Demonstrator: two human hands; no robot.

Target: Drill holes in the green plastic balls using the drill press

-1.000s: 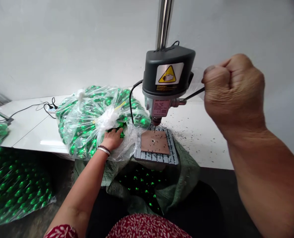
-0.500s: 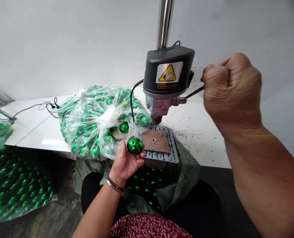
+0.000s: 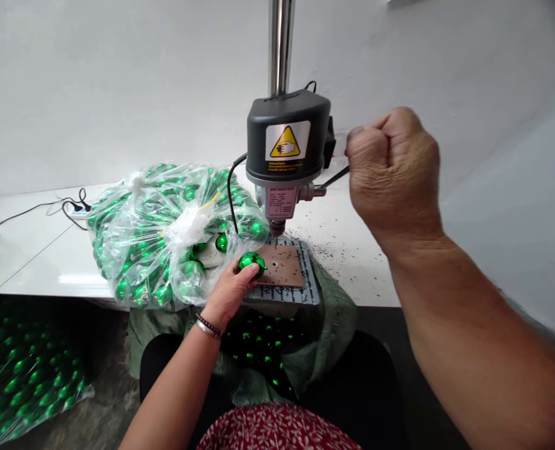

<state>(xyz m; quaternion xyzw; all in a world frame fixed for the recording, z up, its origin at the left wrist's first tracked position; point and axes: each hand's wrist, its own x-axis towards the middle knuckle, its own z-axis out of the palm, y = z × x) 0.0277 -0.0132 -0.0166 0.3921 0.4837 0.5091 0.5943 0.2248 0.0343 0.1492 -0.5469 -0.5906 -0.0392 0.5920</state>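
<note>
A shiny green bauble (image 3: 250,262) is held in my left hand (image 3: 233,289), thumb on top, at the left edge of a brown board (image 3: 289,269). That board has a small hole and lies on the grey base (image 3: 311,281) of a bench drill press (image 3: 289,134). Above the board points the thin drill bit (image 3: 276,241), apart from the bauble. My right hand (image 3: 397,178) is wrapped in a fist around the end of the drill press lever (image 3: 336,177), to the right of the drill head.
A clear plastic bag of green baubles (image 3: 139,250) stands left of the drill on the white table (image 3: 38,250). Another bag of baubles (image 3: 24,369) is at lower left. Dark shavings dot the table right of the base. Green cloth (image 3: 336,312) with baubles hangs below.
My left hand has turned over, from palm up under the bauble to thumb on top, bringing it against the board's left side. The view has shifted right; my right hand keeps its grip.
</note>
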